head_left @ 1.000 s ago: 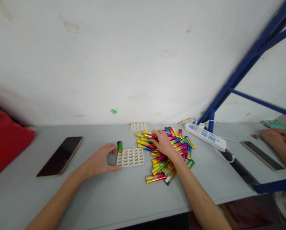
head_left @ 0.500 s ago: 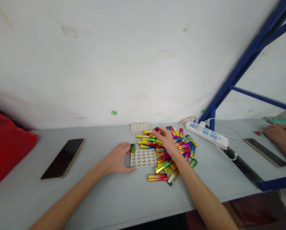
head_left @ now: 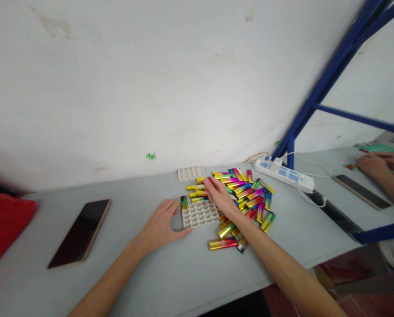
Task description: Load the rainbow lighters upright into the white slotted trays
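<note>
A white tray with rows of oval holes [head_left: 200, 214] lies on the grey table [head_left: 170, 268]. One green-and-yellow lighter [head_left: 184, 202] stands upright in its far left corner. My left hand [head_left: 162, 224] rests at the tray's left edge, fingers curved against it. My right hand [head_left: 219, 196] reaches over the tray's far right corner into a heap of shiny multicoloured lighters [head_left: 246, 196]. Its fingers are pinched on a lighter with a red end.
A second white tray [head_left: 190, 173] lies by the wall. A dark phone [head_left: 80, 233] lies at the left, a red cloth [head_left: 3, 224] beyond it. A white power strip [head_left: 284, 175] and a blue frame [head_left: 318, 92] stand right. Another person's hands [head_left: 377, 165] work at far right.
My right hand has closed on a lighter from the heap's far side and drawn it left toward the tray. The view has shifted; the left hand stays at the tray.
</note>
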Motion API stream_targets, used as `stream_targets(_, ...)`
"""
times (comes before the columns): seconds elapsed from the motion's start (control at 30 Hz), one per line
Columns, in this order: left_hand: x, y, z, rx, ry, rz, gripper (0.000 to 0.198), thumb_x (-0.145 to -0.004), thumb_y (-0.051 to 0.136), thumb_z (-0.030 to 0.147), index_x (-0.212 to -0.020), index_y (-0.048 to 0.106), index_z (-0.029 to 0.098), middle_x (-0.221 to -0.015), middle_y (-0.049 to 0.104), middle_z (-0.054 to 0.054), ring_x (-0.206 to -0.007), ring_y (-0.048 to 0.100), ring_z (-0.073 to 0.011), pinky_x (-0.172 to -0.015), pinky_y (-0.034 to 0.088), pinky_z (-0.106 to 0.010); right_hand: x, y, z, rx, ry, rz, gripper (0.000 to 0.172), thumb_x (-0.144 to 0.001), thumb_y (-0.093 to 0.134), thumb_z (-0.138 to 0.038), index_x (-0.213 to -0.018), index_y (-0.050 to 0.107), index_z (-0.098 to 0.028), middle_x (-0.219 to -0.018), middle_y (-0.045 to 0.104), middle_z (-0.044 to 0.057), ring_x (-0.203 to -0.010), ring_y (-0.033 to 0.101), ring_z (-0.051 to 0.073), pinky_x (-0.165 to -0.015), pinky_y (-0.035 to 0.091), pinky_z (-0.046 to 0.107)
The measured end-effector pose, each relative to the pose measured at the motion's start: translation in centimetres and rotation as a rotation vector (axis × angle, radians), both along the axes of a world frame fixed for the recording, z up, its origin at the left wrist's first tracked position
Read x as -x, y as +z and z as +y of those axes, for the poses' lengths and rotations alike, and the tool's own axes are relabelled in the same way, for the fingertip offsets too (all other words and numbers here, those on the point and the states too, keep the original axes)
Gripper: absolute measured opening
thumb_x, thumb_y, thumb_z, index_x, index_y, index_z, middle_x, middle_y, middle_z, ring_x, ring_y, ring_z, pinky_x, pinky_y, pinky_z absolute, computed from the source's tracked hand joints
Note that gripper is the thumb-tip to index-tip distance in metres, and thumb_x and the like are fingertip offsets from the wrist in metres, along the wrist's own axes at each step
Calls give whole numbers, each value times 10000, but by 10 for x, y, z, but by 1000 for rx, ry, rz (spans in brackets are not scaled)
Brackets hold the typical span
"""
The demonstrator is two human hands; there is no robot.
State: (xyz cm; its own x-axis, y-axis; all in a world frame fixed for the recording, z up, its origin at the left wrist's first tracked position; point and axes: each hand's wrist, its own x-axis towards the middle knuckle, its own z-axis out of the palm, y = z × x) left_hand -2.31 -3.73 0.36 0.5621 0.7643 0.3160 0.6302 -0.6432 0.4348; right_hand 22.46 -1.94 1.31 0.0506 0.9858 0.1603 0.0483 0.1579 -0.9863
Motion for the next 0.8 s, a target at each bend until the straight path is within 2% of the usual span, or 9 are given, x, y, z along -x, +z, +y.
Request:
stream_targets(0.13,2,0,-2,16,5,-1,442,-814,836,556,-913,524,260,-955,642,-28,-922,648,-277,-874,565,-428,-1,2,-6,-61,-166,-137,511,-976,621,-691,-774,653,-223,-631,548,-18,-694,541,190,-623,445,291)
stream_targets(0.27,3,-1,-1,38,8,4,449,-826,826,592,-948,555,255,-995,660,-42,-954,658,-289,-914,574,-447,-3,7,-10,-56,-241,-269,445,-971,581,-543,-657,593,-229,-586,550,-20,-630,510,181,-610,383,300)
stream_targets(0.37,4,0,-2,45,13,14,452,-827,827,605,-974,582,254,-1001,664,-39,-955,661,-289,-928,581,-452,-3,9,-11,-63,-263,-321,438,-970,552,-508,-620,522,-247,-565,533,-30,-605,486,174,-606,347,303)
stream_targets(0.5,4,0,-2,41,30,23,457,-823,838,605,-995,606,250,-1016,674,-45,-978,666,-291,-944,584,-451,-3,6,-8,-95,-209,-343,469,-1032,528,-590,-708,544,-251,-639,568,-20,-647,519,185,-644,388,308)
stream_targets(0.6,5,1,-3,50,36,25,475,-808,857,604,-1002,614,246,-1021,676,-47,-986,667,-292,-952,582,-453,-2,4,-8,-142,-58,-378,431,-1101,457,-578,-828,560,-261,-725,611,-2,-704,586,203,-684,454,317)
stream_targets(0.67,4,2,-4,63,31,23,497,-798,865,617,-1005,616,241,-1024,675,-49,-991,667,-295,-950,580,-454,0,4,-11,-245,27,-452,403,-1133,422,-536,-888,580,-258,-863,667,42,-829,641,224,-777,516,344)
stream_targets(0.73,4,3,-5,75,28,25,505,-794,868,624,-992,611,236,-1021,670,-50,-989,663,-293,-941,577,-449,3,6,-15,-373,41,-572,408,-1142,436,-530,-904,607,-246,-1004,683,93,-982,649,254,-907,533,390)
stream_targets(0.8,4,4,-5,80,27,26,497,-797,868,619,-974,604,238,-1005,661,-43,-979,655,-284,-929,573,-436,6,8,-20,-432,66,-676,432,-1148,452,-538,-879,610,-239,-975,673,92,-973,641,258,-918,522,392)
